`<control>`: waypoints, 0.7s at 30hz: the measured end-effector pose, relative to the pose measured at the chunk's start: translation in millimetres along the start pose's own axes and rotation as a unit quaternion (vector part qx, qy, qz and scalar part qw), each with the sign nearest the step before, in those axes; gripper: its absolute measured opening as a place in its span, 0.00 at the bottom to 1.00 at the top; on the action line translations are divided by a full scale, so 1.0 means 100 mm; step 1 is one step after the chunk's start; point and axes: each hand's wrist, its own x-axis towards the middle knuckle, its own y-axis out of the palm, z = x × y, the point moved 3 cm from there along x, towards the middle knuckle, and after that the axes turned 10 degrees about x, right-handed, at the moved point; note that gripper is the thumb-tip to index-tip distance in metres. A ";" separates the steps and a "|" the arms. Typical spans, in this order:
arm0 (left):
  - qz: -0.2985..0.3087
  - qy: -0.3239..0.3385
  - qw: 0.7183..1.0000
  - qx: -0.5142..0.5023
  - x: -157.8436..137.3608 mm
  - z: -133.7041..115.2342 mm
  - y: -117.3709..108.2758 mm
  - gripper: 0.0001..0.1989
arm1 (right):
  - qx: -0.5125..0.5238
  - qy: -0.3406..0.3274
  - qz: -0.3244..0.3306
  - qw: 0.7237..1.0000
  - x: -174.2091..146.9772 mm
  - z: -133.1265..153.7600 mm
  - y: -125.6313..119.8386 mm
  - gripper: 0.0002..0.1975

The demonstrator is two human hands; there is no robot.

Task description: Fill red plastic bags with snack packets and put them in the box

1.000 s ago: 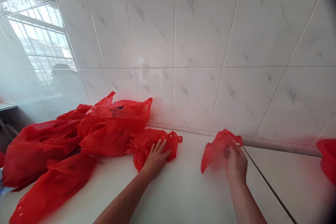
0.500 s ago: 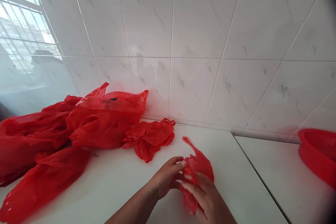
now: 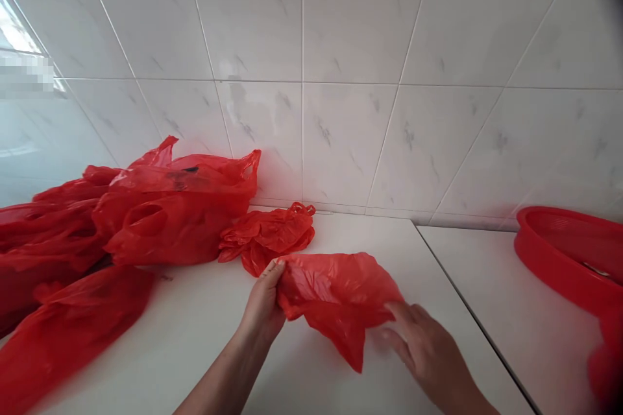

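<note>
A thin red plastic bag (image 3: pixel 341 292) is spread out above the white tabletop, its lower corner hanging down. My left hand (image 3: pixel 267 295) is closed on the bag's left edge, thumb on top. At the bag's right end, my right hand (image 3: pixel 428 343) touches or nearly touches the film with its fingertips, its thumb held apart below; slight blur hides the exact contact. Just behind the held bag lies a crumpled red plastic bag (image 3: pixel 272 233) with looped handles.
Several larger red bags (image 3: pixel 180 220) are heaped on the left against the tiled wall (image 3: pixel 350 142). A red plastic basket (image 3: pixel 545 259) stands on the right. A dark seam (image 3: pixel 467 305) runs across the white tabletop (image 3: pixel 195 337).
The bunched bag between my hands is now stretched out wide. My left hand has moved left and my right hand right. The view has shifted slightly to the right and down.
</note>
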 end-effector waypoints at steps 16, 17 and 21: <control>0.110 0.034 0.940 0.322 -0.67 0.68 -0.03 0.23 | 0.239 0.196 -0.046 0.950 0.35 0.37 -0.09 0.30; 0.079 0.148 0.906 0.389 -0.69 0.60 -0.03 0.26 | 0.245 0.176 -0.023 0.953 0.33 0.43 0.01 0.31; 0.159 0.474 0.671 0.549 -0.82 0.35 0.19 0.21 | 0.257 0.137 0.040 0.956 0.17 0.56 0.35 0.18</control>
